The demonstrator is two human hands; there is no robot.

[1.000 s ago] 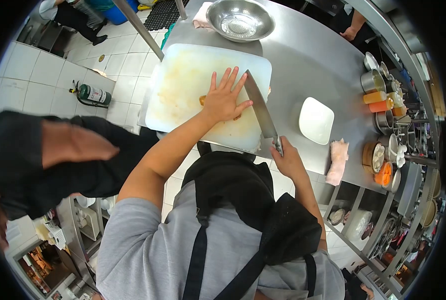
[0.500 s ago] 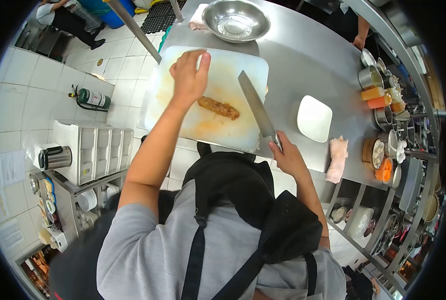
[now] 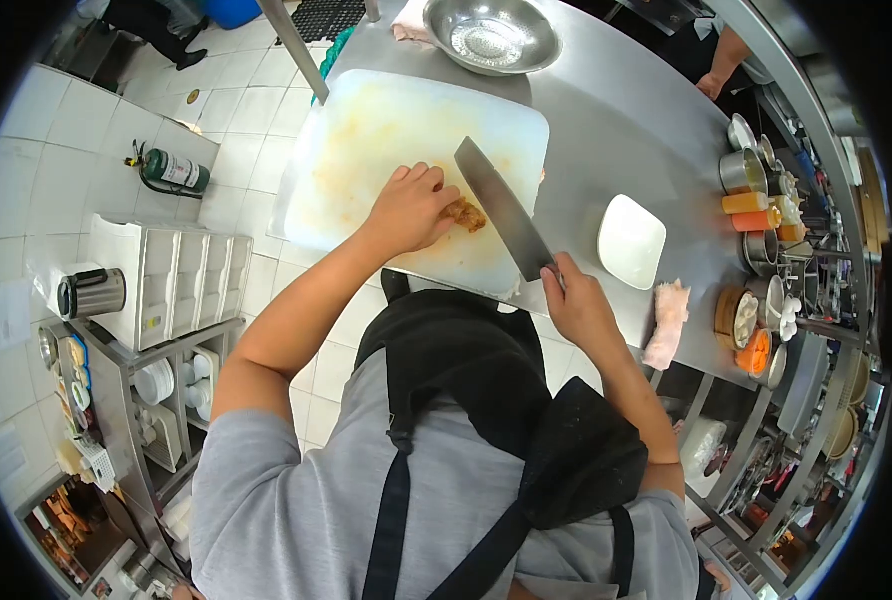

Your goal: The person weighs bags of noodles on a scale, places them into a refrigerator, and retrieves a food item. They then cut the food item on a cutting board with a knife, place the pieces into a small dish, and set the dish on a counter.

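Observation:
A browned roll of food (image 3: 467, 215) lies on the white cutting board (image 3: 386, 110), near its front half. My left hand (image 3: 413, 208) is closed over the roll's left part, its fingertips on the food, and hides most of it. In my right hand (image 3: 576, 297) is the handle of a large knife (image 3: 503, 210). The blade points up and left, just right of the roll's uncovered end, over the board's right side. Whether the edge touches the board cannot be made out.
A metal bowl (image 3: 493, 38) stands behind the board. To the right are a white dish (image 3: 631, 242) and a pinkish cloth (image 3: 668, 323). Pots, sauce bottles (image 3: 745, 204) and containers line the far right. Another person's hand (image 3: 709, 86) shows at the upper right.
My left hand has come down from the upper part of the board onto the roll. The knife blade has moved slightly left, closer to the roll's end. The view has shifted a little.

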